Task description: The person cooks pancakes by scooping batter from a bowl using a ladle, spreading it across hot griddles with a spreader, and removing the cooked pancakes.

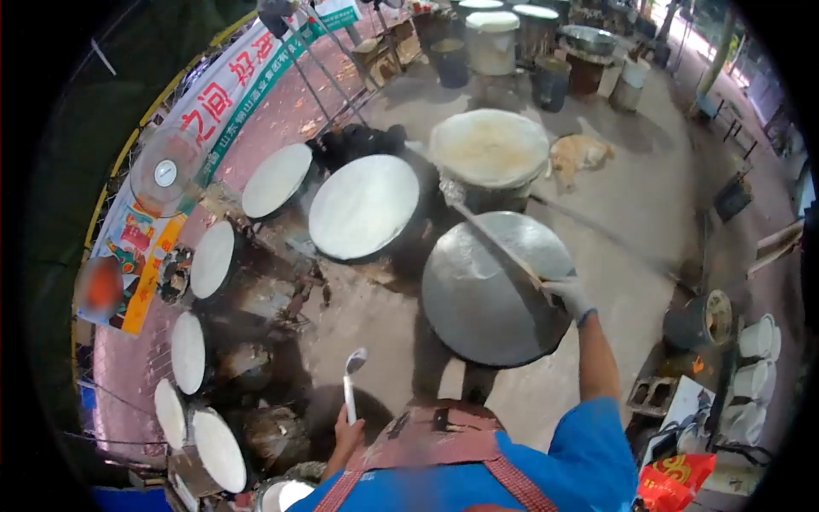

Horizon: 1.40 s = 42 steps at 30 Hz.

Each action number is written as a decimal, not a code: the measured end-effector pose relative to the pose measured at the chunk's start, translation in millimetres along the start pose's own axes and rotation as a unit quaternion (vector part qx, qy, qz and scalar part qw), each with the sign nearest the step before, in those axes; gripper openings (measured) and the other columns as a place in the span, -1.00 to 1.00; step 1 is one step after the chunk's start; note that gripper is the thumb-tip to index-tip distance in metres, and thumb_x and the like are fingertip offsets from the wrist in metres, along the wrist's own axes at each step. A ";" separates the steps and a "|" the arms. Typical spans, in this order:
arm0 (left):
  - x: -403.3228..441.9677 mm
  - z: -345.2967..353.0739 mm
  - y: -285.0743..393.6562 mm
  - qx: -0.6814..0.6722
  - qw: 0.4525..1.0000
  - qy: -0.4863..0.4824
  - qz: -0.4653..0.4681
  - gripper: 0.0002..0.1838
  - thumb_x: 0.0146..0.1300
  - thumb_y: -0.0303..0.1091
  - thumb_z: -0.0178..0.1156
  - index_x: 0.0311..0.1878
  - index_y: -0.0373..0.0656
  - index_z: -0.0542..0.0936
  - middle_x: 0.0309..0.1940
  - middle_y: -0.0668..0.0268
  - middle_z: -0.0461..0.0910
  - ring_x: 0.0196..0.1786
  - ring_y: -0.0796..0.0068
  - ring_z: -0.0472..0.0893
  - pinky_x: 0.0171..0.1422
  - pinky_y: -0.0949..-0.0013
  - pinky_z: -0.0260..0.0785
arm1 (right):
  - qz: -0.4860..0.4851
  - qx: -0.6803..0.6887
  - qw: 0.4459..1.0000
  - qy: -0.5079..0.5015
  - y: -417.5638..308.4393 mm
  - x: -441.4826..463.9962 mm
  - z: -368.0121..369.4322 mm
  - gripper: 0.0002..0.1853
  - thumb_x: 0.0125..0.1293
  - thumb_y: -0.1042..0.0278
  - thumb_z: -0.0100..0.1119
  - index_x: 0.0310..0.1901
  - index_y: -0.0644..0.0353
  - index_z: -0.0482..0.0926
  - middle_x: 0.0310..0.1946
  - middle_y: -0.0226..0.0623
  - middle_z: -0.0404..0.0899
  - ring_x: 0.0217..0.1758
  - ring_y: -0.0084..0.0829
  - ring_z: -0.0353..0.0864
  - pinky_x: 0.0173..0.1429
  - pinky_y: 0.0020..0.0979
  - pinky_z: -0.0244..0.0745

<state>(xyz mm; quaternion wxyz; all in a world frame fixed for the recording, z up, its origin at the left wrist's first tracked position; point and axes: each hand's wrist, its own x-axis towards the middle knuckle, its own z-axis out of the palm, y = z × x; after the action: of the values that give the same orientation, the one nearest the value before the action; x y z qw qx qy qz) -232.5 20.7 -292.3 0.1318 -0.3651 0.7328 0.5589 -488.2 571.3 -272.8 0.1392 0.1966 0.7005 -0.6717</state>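
Note:
My right hand (572, 296), in a pale glove, is closed around a long-handled mop (497, 241). Its pale, bundled head sits at the far rim of a large round griddle (465, 311), and the handle slants across the dark, shiny metal. Low in front of me, my left hand (347, 437) grips the white handle of a ladle (354, 365), bowl upward. Just beyond the griddle is another round griddle (488, 147) with a pale, brownish-centred layer on it. To the left, a griddle covered in white (364, 206) stands close by.
Several more white-covered round griddles (212, 258) curve along the left. A fan (165, 173) stands by a banner. A tan dog (580, 158) lies beyond the griddles. Buckets (493, 43) are at the back; a dark bin (687, 322) and a red bag (676, 482) are at right.

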 end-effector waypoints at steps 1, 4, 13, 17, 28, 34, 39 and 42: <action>-6.0 3.8 7.8 0.011 0.999 0.030 -0.026 -0.27 0.07 -0.56 0.13 0.34 0.06 0.15 -0.62 0.33 0.36 -0.74 0.54 0.32 -0.71 0.44 0.17 | 0.003 -0.024 0.998 -0.053 -10.4 -5.7 7.7 -0.78 -0.03 0.15 0.30 -0.55 0.13 0.59 -0.74 -0.48 0.37 -0.81 -0.61 0.23 -0.73 -0.50 0.03; -15.6 9.2 20.0 -0.014 0.998 0.027 -0.058 -0.26 0.11 -0.54 0.09 0.36 0.09 0.08 -0.65 0.36 0.31 -0.76 0.58 0.26 -0.75 0.43 0.12 | 0.037 -0.014 0.991 -0.127 7.3 -46.6 16.1 -0.76 -0.03 0.20 0.29 -0.39 0.19 0.60 -0.71 -0.47 0.41 -0.77 -0.62 0.26 -0.70 -0.52 0.10; -13.3 -1.9 -13.7 -0.047 0.997 0.047 -0.044 -0.23 0.09 -0.55 0.08 0.38 0.11 0.05 -0.72 0.35 0.30 -0.78 0.55 0.28 -0.77 0.40 0.13 | -0.039 0.008 0.996 -0.078 -30.4 12.5 23.9 -0.74 0.01 0.36 0.26 -0.24 0.26 0.60 -0.50 -0.49 0.53 -0.53 -0.67 0.39 -0.46 -0.53 0.29; -24.0 -4.7 -2.7 -0.017 0.997 0.037 -0.061 -0.23 0.10 -0.53 0.08 0.39 0.06 0.02 -0.71 0.34 0.31 -0.78 0.55 0.31 -0.77 0.40 0.15 | -0.011 -0.105 0.976 -0.192 -11.1 -11.5 15.1 -0.72 -0.10 0.26 0.34 -0.33 0.21 0.61 -0.67 -0.52 0.44 -0.73 -0.66 0.25 -0.68 -0.57 0.08; -36.4 -32.2 -0.9 -0.088 0.990 0.044 -0.097 -0.23 0.13 -0.56 0.03 0.39 0.12 0.00 -0.70 0.38 0.25 -0.77 0.62 0.24 -0.79 0.48 0.06 | -0.026 -0.200 0.969 -0.142 -33.9 -1.5 42.5 -0.82 -0.01 0.25 0.23 -0.40 0.14 0.61 -0.66 -0.48 0.38 -0.67 -0.59 0.27 -0.60 -0.50 0.14; 3.2 -90.8 -28.5 -0.019 0.999 -0.024 -0.038 -0.26 0.14 -0.55 0.03 0.38 0.13 0.06 -0.69 0.39 0.28 -0.78 0.60 0.26 -0.79 0.46 0.08 | 0.144 -0.247 0.954 -0.088 76.4 -165.0 -78.1 -0.61 0.06 0.31 0.22 -0.06 0.29 0.55 -0.33 -0.29 0.59 -0.42 -0.54 0.50 -0.33 -0.46 0.43; 55.1 -135.6 -46.8 0.006 0.998 -0.054 -0.032 -0.35 0.17 -0.52 0.04 0.33 0.14 0.15 -0.71 0.43 0.26 -0.78 0.61 0.25 -0.79 0.47 0.12 | 0.072 0.063 0.975 0.200 194.2 -351.3 5.3 -0.73 0.07 0.30 0.28 -0.20 0.25 0.59 -0.46 -0.46 0.52 -0.49 -0.59 0.45 -0.43 -0.54 0.35; 46.3 -161.4 -20.6 -0.024 0.997 -0.078 0.014 -0.40 0.18 -0.49 0.04 0.30 0.10 0.18 -0.71 0.46 0.25 -0.78 0.66 0.24 -0.79 0.52 0.11 | 0.023 0.071 0.949 0.305 170.5 -307.8 203.9 -0.76 0.10 0.22 0.29 -0.29 0.21 0.61 -0.63 -0.60 0.41 -0.63 -0.68 0.32 -0.54 -0.57 0.26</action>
<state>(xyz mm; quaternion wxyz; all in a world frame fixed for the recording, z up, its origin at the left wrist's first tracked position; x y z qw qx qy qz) -216.2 -147.2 -280.1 0.1717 -0.3128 0.7119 0.6049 -151.4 344.5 -294.5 -0.0802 0.4176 0.6556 -0.6240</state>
